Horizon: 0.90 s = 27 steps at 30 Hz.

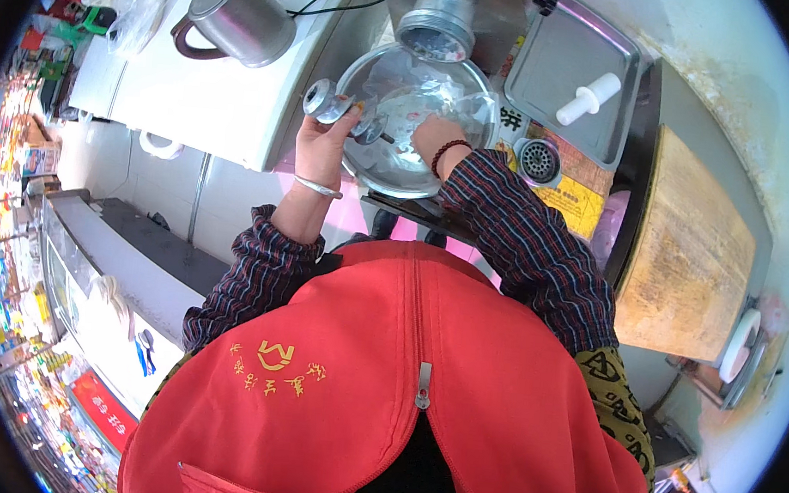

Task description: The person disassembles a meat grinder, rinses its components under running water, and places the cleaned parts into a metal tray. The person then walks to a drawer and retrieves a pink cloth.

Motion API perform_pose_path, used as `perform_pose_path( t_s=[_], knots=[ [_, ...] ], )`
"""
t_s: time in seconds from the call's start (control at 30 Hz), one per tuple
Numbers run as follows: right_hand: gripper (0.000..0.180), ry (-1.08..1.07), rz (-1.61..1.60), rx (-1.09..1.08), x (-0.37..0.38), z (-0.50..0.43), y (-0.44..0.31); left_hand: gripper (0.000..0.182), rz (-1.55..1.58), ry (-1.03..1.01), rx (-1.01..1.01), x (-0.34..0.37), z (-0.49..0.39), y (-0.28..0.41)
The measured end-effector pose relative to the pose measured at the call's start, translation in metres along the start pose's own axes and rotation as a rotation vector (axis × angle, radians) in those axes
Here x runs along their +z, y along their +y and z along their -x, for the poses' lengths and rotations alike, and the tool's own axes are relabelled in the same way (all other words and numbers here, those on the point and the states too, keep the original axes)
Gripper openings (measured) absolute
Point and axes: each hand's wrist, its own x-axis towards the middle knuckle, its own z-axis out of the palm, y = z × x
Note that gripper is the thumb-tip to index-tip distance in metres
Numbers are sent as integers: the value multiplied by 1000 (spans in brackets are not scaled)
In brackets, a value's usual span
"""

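My left hand [324, 145] grips a metal meat grinder's auger [349, 114] over the left rim of a wide metal basin [371, 175]. My right hand [438, 139] is down inside the basin, over a clear plastic bag [406, 101] with reddish scraps; its fingertips are hidden, so I cannot tell if it holds anything. The grinder's threaded metal barrel [436, 31] juts out above the basin's far side. Right of the basin a round perforated grinder part [539, 162] lies on printed cardboard. A white plastic pusher [589, 99] rests in a metal tray [570, 52].
A steel electric kettle [238, 19] stands on the white surface [238, 109] at the far left, near a black cable and plastic bags. To the right is a large wooden board [690, 249]. A dark edge [425, 214] runs below the basin, near my body.
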Motion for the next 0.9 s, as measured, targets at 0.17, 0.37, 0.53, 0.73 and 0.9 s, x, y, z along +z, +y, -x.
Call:
perform_pose_path(
  t_s=[0.17,0.37,0.53,0.73,0.9],
  knots=[
    [30,2,-250,146,-40,10,17,30,19,-27,-40,5,-4,13],
    [33,-8,-1406,214,-57,5,28,30,-122,52,34,-11,-10,9],
    [25,29,-1800,162,-67,20,29,32,-144,-26,50,-10,-15,5],
    [28,212,-1950,167,-47,99,87,32,-150,-103,33,19,-5,9],
    [38,414,-976,742,5,142,171,32,-137,-323,10,68,18,6]
  ],
)
